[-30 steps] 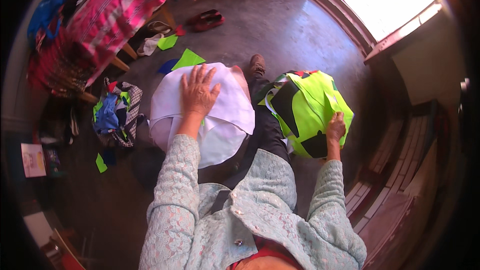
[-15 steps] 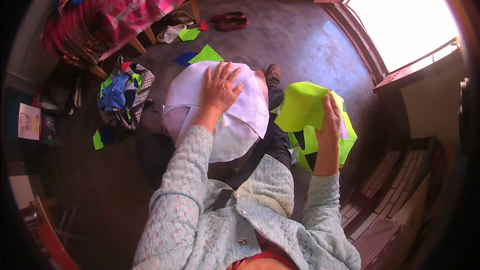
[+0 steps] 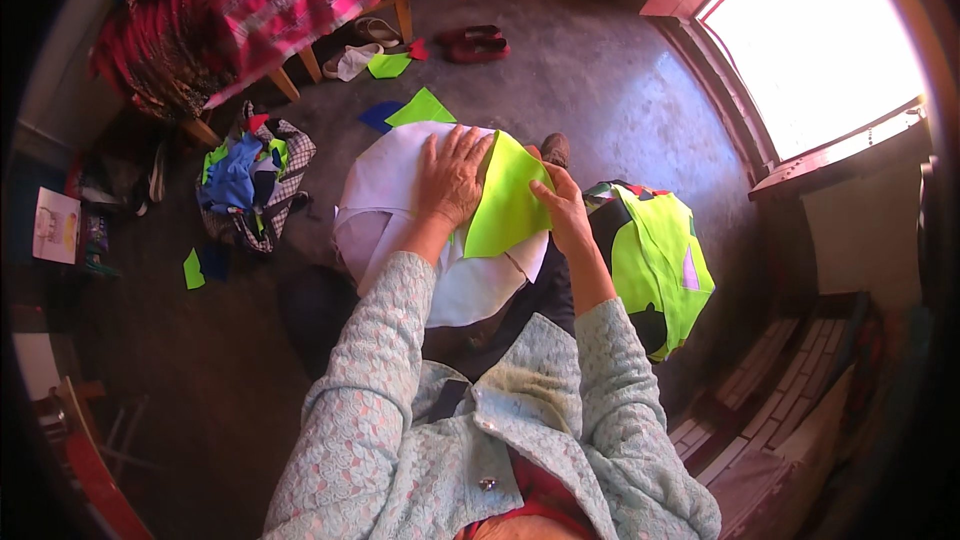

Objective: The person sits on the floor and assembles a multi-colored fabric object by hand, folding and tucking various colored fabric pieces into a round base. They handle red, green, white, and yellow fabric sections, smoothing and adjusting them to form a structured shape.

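Note:
A round spread of white fabric pieces (image 3: 385, 172) lies in front of me, over my lap. My left hand (image 3: 450, 180) rests flat on its upper part, fingers stretched out. In my right hand (image 3: 572, 215) is a neon green fabric piece (image 3: 505, 205), gripped by its right edge between thumb and fingers. This piece covers the right part of the white fabric, its left edge by my left fingers. Close to my right forearm lies a pile of neon green and black fabric pieces (image 3: 665, 250), with a little red and white showing.
A checked cloth bag (image 3: 293, 152) with blue and green scraps sits on the floor to the left. Green scraps (image 3: 422, 108) and red shoes (image 3: 473, 44) lie farther off, near a bed with a pink plaid cover (image 3: 300, 0). A slatted wooden piece (image 3: 765, 380) stands at right.
My right hand has brought the green piece leftward from above the pile onto the white fabric. My left hand stays flat on the white fabric.

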The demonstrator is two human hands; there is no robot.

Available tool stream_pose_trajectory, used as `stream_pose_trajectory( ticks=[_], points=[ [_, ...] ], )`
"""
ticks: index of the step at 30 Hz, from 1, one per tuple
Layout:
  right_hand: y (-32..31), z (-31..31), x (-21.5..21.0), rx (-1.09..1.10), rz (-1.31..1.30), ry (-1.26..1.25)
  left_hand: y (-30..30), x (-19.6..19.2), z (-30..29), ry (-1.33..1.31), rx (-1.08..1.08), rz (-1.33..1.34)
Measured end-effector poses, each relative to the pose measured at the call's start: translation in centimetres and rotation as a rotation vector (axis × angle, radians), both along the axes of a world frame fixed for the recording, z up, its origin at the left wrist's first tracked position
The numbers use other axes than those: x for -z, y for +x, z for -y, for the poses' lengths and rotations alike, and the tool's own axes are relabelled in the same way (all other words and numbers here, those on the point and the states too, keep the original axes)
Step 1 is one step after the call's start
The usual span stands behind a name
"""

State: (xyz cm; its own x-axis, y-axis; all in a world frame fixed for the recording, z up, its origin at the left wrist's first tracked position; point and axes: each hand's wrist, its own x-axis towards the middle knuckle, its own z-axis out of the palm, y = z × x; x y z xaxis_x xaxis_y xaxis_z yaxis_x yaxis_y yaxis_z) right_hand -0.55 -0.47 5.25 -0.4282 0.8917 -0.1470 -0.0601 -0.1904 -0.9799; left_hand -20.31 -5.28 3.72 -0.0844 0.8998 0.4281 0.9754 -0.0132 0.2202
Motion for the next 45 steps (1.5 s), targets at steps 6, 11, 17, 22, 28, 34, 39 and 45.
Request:
stream_pose_trajectory(
  ticks=[6,11,17,22,28,34,39,45],
  points=[
    [-0.6,1.0,-1.9,-0.087,0.057,0.120,-0.2,0.4,-0.1,-0.014,-0.004,0.000],
    [-0.4,1.0,0.4,-0.004,0.219,0.513,0.0,-0.2,-0.2,-0.013,0.009,0.048],
    [0.2,0.7,0.7,0.071,0.276,0.401,0.0,-0.7,0.1,-0.040,0.011,0.031],
    [0.2,0.6,0.4,0.074,0.350,0.400,-0.1,-0.3,-0.1,0.006,0.016,0.109],
    [0.7,0.2,2.3,0.184,0.376,0.507,0.0,-0.5,-0.1,0.056,0.024,0.078],
    [1.2,2.1,-1.8,0.432,0.735,0.951,-0.2,-0.6,0.1,0.028,0.027,0.037],
    [-0.8,6.4,-0.9,0.139,0.897,1.089,-0.2,-0.4,-0.3,0.009,0.049,0.026],
    [-2.2,7.6,0.7,-0.126,0.933,0.974,-1.1,0.6,-0.3,-0.012,0.028,-0.065]
  ],
)
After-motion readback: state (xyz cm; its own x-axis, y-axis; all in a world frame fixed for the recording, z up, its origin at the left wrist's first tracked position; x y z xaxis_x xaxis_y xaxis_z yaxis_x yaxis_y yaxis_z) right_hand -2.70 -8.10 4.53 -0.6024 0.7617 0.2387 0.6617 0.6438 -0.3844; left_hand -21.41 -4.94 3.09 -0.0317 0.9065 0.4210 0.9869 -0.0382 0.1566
